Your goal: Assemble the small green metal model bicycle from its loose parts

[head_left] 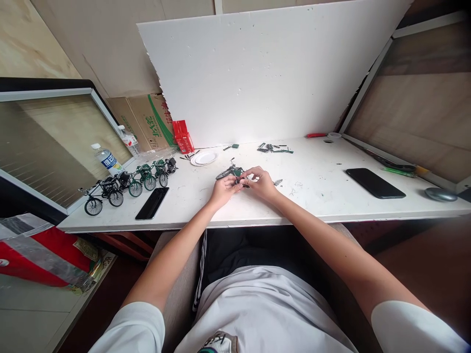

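Both hands meet over the white table near its front edge. My left hand [223, 190] is closed, its fingertips pinching a small dark part whose kind I cannot make out. From the right, my right hand [260, 182] pinches at the same spot, thumb and finger pressed together. Just behind the fingers is a green model bicycle [235, 171], its wheel pointing left and its handlebar up; the fingers hide its near side. Whether the small part is joined to the bicycle cannot be seen. A little grey piece [277, 182] lies right of my right hand.
Several finished-looking model bicycles [150, 181] stand at left, by a phone [152, 203]. Loose green and black parts [274, 148] lie at the back, near a white plate [204, 158] and red box [183, 137]. Another black phone [375, 183] and red-handled tool [317, 135] are at right.
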The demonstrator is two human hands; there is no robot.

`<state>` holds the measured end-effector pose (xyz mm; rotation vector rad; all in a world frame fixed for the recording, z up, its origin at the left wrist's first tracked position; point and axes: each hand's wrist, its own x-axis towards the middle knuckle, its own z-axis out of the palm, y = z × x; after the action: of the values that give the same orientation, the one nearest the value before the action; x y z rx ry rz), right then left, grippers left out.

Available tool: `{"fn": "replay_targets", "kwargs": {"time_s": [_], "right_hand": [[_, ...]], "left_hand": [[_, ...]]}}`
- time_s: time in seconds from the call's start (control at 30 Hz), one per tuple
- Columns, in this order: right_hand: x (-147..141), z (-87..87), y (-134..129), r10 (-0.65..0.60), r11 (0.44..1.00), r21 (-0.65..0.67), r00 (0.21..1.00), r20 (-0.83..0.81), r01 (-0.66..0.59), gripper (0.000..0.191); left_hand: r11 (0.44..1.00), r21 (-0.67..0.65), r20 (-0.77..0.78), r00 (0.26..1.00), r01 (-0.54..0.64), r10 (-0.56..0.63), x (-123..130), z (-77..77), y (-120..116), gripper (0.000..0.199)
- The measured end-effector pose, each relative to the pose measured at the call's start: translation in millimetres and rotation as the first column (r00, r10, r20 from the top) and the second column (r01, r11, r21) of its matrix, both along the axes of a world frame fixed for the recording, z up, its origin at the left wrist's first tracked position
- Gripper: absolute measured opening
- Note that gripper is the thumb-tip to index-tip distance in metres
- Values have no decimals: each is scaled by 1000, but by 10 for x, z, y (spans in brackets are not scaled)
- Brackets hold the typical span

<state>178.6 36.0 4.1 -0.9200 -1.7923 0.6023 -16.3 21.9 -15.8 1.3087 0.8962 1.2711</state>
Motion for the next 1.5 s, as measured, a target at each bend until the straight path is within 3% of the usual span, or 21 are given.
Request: {"fn": "replay_targets", "kwargs": {"time_s": [0.47,0.77,0.9,1.0,1.13,1.23,1.37,1.5], "right_hand": [[23,-57,30,48,994,91,991,121,-60,36],[27,-90,27,83,982,153,980,179,-111,22],[38,-29,11,74,981,161,981,178,-104,34],[156,112,45,67,984,150,977,202,-99,44],[529,388,133,57,998,17,942,332,-66,42],[869,569,168,71,990,-143,863,500,2,36],[1149,694,143,190,902,-406,708,680,148,25],[1185,717,112,229,864,-460,655,720,203,26]], "left_hand": [[999,28,-20,999,27,-26,-49,-75,61,54],[999,-10,-35,998,-49,48,-62,-114,106,50],[996,30,-13,997,-82,82,-70,-130,121,49],[994,41,-9,995,-100,101,-75,-134,129,50],[991,50,-5,992,-127,128,-73,-133,134,51],[990,54,-2,991,-131,131,-70,-126,127,51],[989,58,-13,991,-136,137,-69,-117,114,52],[989,55,-18,991,-134,136,-75,-122,118,54]]}}
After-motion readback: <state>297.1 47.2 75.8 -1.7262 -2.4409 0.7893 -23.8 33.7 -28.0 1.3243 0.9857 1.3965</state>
